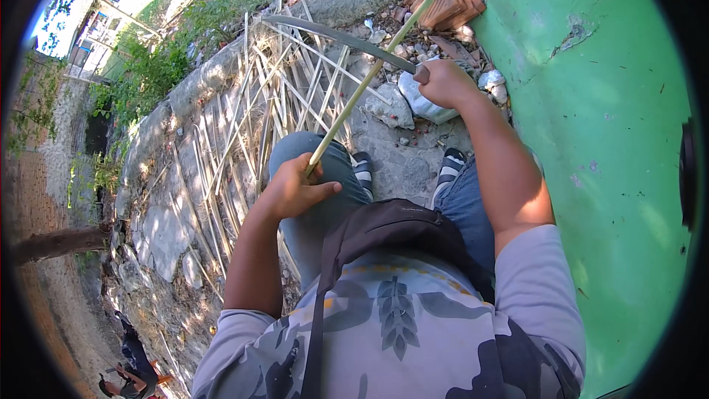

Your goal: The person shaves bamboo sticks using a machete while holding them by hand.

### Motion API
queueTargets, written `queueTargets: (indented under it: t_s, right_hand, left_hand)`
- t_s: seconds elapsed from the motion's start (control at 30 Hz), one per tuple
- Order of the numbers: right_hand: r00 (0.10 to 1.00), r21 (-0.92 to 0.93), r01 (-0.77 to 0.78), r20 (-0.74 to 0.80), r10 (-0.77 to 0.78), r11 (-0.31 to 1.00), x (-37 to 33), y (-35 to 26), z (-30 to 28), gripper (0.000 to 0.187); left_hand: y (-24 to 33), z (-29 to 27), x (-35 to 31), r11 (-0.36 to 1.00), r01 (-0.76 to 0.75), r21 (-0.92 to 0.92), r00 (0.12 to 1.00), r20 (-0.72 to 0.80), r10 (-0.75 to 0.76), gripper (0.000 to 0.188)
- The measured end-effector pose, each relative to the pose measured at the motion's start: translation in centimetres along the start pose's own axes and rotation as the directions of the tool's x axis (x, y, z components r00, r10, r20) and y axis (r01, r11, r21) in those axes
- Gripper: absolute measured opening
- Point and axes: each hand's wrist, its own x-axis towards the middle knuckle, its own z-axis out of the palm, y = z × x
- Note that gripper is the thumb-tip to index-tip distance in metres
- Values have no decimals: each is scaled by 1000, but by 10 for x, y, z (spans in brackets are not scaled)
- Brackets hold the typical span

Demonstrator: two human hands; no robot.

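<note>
My left hand (pixel 294 191) is closed round the lower end of a long pale-green bamboo strip (pixel 347 109), its thumb sticking out to the side. The strip slants up and away to the right. In my right hand (pixel 449 85) is the handle of a machete (pixel 325 32) with a long, slightly curved grey blade. Its blade points left and crosses the strip in its upper half; whether the edge bites into it I cannot tell. Below the strip, many split bamboo strips (pixel 281 96) lie in a loose heap on the stony ground.
White stones (pixel 425 100) and rubble lie beyond my feet, near stacked orange hollow bricks (pixel 452 4). A green-painted surface (pixel 598 140) runs along my right. Plants (pixel 144 66) grow at the far left. Another person (pixel 134 358) is at the lower left.
</note>
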Motion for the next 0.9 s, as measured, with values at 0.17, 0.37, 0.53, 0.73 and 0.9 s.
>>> queueTargets:
  t_s: [0.17,0.37,0.53,0.73,0.9]
  right_hand:
    - [978,-44,196,-58,-198,980,-9,-35,5,16]
    - [986,-65,110,-117,-117,992,-1,-3,4,19]
    - [971,-22,112,-209,-114,994,-7,-29,-14,22]
    - [974,-143,168,-130,-186,975,-19,-28,-23,18]
    - [945,-42,138,-292,-144,990,-12,-11,-25,14]
  left_hand:
    - [0,4,-12,987,40,-154,997,-57,-49,39]
    - [-5,4,-4,993,16,-114,1000,5,-15,41]
    - [-5,2,-13,997,5,-83,997,-75,-11,39]
    - [7,6,-22,999,-23,-41,994,-107,18,38]
    - [9,6,-28,998,-59,3,994,-87,59,36]
